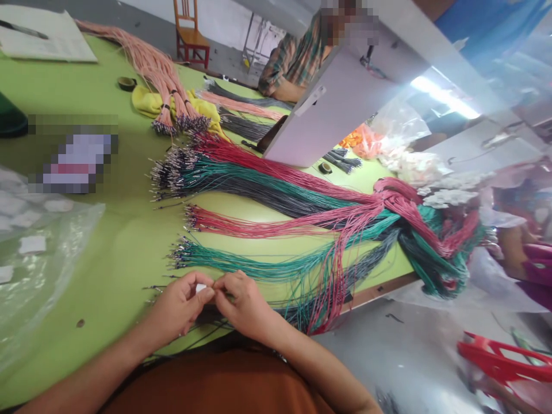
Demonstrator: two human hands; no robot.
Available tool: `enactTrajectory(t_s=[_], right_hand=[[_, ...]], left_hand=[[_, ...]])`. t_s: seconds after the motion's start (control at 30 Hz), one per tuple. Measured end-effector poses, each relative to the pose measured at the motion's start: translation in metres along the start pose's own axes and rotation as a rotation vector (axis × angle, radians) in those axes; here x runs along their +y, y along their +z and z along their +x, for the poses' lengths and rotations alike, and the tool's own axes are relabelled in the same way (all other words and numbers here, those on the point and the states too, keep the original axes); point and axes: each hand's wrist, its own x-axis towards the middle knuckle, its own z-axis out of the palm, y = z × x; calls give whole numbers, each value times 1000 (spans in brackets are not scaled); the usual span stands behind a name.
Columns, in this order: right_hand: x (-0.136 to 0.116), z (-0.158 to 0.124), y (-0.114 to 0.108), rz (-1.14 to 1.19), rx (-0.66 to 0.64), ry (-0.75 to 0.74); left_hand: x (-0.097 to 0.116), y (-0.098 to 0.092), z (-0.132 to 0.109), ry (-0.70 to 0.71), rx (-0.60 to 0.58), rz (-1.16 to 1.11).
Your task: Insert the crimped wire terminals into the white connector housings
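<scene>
My left hand (183,305) pinches a small white connector housing (200,288) between thumb and forefinger. Right against it, my right hand (244,302) has its thumb and fingers closed together; what they grip is too small to make out. Both hands are above the near edge of the table, over black wires (276,303) that partly vanish under them. Just beyond the hands lies a bundle of green wires (241,263) with metal-tipped ends pointing left. Behind that is a bundle of red wires (241,224).
A thick pile of red, green and black wires (267,192) crosses the green table (125,241). Pink wires (150,63) rest on yellow cloth (146,102). At left are a clear bag (64,276) with white pieces and a blurred-out phone (80,161). A person (293,63) sits opposite, behind a white panel (319,115).
</scene>
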Motion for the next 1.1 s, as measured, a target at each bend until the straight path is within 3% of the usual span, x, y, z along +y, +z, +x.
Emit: enactTrajectory(t_s=[0.23,0.37,0.5,0.63,0.7,0.77,0.97,1.1], right_hand=[[-4,-8,0,97,-14,108],[-4,-11,5,20,5,100],[3,-7,-9,41,-10,11],[20,0,-23,-304,74,34],[27,1,-23,-509,31,43],[32,0,-21,-572,18,31],[21,-8,-38,-181,208,85],[-3,-5,-43,32,182,18]], left_hand=[[-6,2,0,40,-5,25],[-11,2,1,61,-37,59],[-9,1,0,31,-77,75],[-5,0,-6,26,-122,131],[-3,0,-9,37,-122,144],[-1,0,-10,37,-114,132],[5,2,-7,-40,-86,85],[9,4,-7,-70,-95,106]])
